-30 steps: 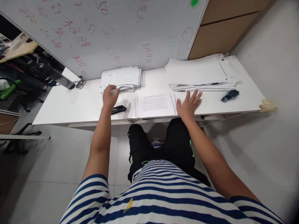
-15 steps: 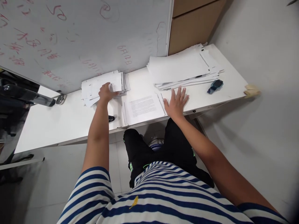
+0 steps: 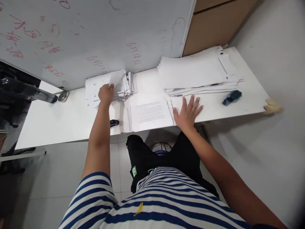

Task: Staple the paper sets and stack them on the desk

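My left hand [image 3: 106, 93] is closed on the edge of a paper sheet [image 3: 116, 77], whose near corner is curled up off the left pile of papers [image 3: 95, 86]. The thumb and fingers pinch it; the fingertips are partly hidden. My right hand [image 3: 187, 114] lies flat on the white table with its fingers spread, holding nothing. Just left of it, a printed page [image 3: 152, 115] lies near the table's front edge. A black stapler-like object [image 3: 114, 123] rests beside my left forearm, partly covered by it.
A larger stack of white sheets [image 3: 193, 73] lies at the back right of the white table [image 3: 54, 124]. Right of my hand is a dark blue, watch-like object [image 3: 232, 97]. A round metal tin [image 3: 63, 96] stands at the left. A whiteboard [image 3: 95, 35] rises behind.
My left hand has drawn its fingers in and now pinches a sheet, curling its corner up. My right hand stays flat on the table. The view has shifted slightly.
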A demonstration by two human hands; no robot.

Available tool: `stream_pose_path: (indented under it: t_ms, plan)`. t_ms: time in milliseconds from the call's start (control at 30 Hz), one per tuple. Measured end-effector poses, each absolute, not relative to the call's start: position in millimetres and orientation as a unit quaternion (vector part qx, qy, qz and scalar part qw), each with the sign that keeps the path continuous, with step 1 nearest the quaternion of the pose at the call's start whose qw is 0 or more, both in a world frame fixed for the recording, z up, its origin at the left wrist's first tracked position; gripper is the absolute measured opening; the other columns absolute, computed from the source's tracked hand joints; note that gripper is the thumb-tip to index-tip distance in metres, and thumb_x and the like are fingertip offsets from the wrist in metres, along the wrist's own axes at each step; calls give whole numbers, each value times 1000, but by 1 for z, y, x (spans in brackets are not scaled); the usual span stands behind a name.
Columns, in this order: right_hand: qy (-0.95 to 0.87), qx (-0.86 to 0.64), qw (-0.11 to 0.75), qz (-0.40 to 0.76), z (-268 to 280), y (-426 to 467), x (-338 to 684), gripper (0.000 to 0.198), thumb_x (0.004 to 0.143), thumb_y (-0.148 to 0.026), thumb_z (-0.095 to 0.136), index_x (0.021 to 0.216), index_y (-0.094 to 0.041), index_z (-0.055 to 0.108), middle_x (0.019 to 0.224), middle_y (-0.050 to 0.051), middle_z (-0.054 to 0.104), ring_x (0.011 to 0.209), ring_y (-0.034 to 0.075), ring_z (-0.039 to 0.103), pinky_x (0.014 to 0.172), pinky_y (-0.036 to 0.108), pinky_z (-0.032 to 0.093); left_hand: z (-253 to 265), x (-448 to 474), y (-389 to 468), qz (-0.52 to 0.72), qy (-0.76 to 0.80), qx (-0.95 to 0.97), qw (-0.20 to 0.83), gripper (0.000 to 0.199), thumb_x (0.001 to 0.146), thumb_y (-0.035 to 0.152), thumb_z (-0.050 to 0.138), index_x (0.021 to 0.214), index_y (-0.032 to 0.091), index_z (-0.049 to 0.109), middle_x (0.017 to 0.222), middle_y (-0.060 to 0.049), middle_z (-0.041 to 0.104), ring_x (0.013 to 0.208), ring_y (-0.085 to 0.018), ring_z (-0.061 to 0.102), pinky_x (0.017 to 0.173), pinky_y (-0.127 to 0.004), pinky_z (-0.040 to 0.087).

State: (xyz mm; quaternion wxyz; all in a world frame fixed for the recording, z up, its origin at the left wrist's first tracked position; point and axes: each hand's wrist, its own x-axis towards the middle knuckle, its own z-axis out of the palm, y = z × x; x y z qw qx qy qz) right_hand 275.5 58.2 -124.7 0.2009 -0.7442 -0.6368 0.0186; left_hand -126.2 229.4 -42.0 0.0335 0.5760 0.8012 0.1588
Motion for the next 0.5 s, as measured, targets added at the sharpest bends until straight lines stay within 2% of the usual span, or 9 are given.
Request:
stream_pose_path:
  t_ms: [167, 300, 400, 500]
  plan:
    - [-632, -749, 200, 24, -125, 56, 274, 74, 97, -49, 43, 160, -12, 29, 171, 24, 10, 159, 45, 1, 118, 76, 7, -49, -120, 213, 160, 814, 558, 29, 37, 94, 51, 53, 106, 20, 69, 104, -14, 71, 111, -36, 62, 95, -46, 48]
    - [-622, -752, 217, 31, -125, 56, 272, 73, 97, -50, 42, 159, -12, 31, 171, 26, 12, 159, 46, 0, 117, 78, 7, -56, -108, 205, 195, 797, 572, 19, 35, 92, 45, 60, 118, 23, 68, 123, -13, 68, 119, -33, 60, 99, -45, 45]
    - [-620, -749, 233, 24, -127, 57, 272, 73, 98, -51, 41, 159, -13, 31, 171, 27, 12, 159, 46, -1, 117, 79, 6, -63, -98, 202, 204, 786, 584, 0, 44, 84, 38, 71, 127, 28, 66, 140, -12, 61, 129, -35, 53, 106, -48, 40]
    - [-623, -745, 240, 16, -130, 57, 272, 74, 98, -52, 42, 160, -14, 30, 171, 26, 11, 159, 46, -1, 117, 79, 6, -68, -93, 201, 201, 783, 589, -17, 50, 81, 36, 76, 130, 28, 66, 144, -13, 59, 132, -37, 50, 109, -51, 36]
